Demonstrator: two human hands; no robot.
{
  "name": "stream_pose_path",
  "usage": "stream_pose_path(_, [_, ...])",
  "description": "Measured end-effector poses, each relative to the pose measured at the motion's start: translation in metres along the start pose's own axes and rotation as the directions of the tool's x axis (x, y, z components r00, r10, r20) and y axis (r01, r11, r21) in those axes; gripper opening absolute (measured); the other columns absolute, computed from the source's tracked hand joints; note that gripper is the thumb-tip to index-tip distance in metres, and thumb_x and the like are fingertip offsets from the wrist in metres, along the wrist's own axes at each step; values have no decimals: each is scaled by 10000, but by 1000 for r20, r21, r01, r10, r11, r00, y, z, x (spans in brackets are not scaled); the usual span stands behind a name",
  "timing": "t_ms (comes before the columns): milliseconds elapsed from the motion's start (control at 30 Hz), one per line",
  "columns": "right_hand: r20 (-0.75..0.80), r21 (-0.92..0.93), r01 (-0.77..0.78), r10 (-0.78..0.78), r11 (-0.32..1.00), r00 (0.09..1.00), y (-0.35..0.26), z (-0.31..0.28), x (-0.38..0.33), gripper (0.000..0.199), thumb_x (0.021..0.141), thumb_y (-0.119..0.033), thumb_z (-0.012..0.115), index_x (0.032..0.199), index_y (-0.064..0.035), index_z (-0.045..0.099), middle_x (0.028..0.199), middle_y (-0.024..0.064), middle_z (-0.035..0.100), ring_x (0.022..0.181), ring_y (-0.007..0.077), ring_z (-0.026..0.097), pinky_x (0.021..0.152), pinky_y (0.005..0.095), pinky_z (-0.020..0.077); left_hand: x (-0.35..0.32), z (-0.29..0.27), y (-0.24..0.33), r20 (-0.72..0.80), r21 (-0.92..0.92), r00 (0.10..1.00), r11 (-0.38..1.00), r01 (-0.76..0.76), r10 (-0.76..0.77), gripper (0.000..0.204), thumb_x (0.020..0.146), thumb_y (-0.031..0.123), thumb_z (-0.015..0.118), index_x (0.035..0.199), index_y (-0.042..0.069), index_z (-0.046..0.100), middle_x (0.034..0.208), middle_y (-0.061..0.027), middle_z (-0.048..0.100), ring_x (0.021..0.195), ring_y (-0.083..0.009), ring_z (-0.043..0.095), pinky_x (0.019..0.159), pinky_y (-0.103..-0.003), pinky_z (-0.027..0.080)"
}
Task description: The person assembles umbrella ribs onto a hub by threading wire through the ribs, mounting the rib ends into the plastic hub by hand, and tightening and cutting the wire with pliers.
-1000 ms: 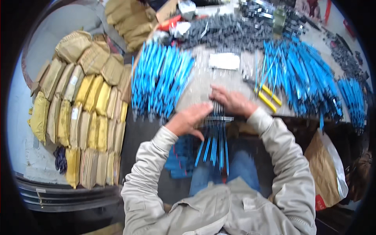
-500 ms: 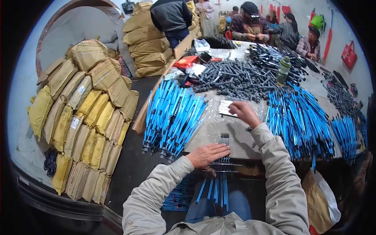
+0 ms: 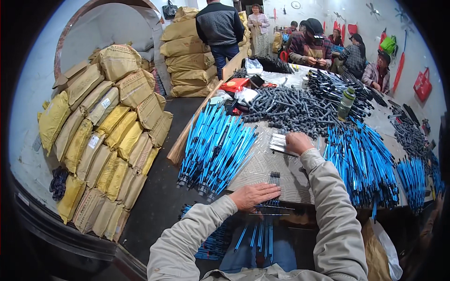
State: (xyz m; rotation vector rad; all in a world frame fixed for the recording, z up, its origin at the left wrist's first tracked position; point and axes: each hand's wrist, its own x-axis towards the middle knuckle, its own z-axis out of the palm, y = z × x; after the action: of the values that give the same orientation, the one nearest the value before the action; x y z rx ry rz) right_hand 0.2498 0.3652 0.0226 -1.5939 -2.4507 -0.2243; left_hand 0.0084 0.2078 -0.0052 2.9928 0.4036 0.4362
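My left hand (image 3: 255,195) lies flat with its fingers stretched over a small bundle of thin blue rods with black ends (image 3: 274,177) at the table's near edge. Below the hand, the blue rod shafts (image 3: 262,236) hang over my lap, and thin dark rods (image 3: 276,208) lie crosswise. My right hand (image 3: 299,143) is closed with fingertips down at the right end of a small stack of white strips (image 3: 280,142). Whether a strip is between those fingers is hidden.
Blue rod piles flank my arms, left (image 3: 215,150) and right (image 3: 358,164). Beyond lies a heap of dark grey plastic parts (image 3: 290,105) beside a green bottle (image 3: 346,103). Stacked sacks (image 3: 108,140) stand left. A co-worker (image 3: 310,47) sits across; another person (image 3: 219,33) stands behind.
My right hand has come down from above the white strips to their right end. My left hand stays on the rod bundle. The whole view has tilted up slightly.
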Motion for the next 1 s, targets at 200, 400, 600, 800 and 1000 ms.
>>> stream_pose_path(200, [-61,79,-16,21,997,998,2,-1,-3,99,708,-140,554,696,-77,630,720,153,624,695,340,613,617,425,480,0,-4,6,14,32,1000,999,7,-7,919,651,485,696,1376,72,310,1417,-91,336,1306,-233,330,1073,-358,280])
stream_pose_path(400, [-220,120,-95,120,988,968,0,3,-23,119,783,-154,518,783,-86,616,775,141,600,720,332,602,612,428,460,2,1,10,-8,-20,1000,1000,-10,10,884,669,446,692,1375,69,316,1413,-103,342,1304,-242,335,1072,-365,285])
stream_pose_path(600, [-199,558,87,32,825,979,-54,-33,-101,75,792,-167,570,802,-105,612,774,99,575,739,329,582,590,413,446,-2,-6,6,-32,-92,997,993,70,-73,791,680,380,689,1340,66,387,1369,-106,409,1251,-265,409,1049,-375,330])
stream_pose_path(800, [-217,420,32,66,907,974,-54,-18,-143,75,765,-139,627,832,-129,659,739,84,549,666,291,578,570,365,451,10,-11,-4,9,-44,999,998,36,-35,826,599,326,713,1311,41,407,1353,-111,423,1257,-262,396,1041,-371,339])
stream_pose_path(1000, [-214,330,-85,162,940,963,-58,-10,-155,97,765,-157,624,846,-148,677,727,88,537,638,294,576,549,381,446,9,-11,8,50,-26,997,998,57,-56,889,516,115,671,1349,74,363,1395,-79,377,1279,-239,371,1062,-362,323])
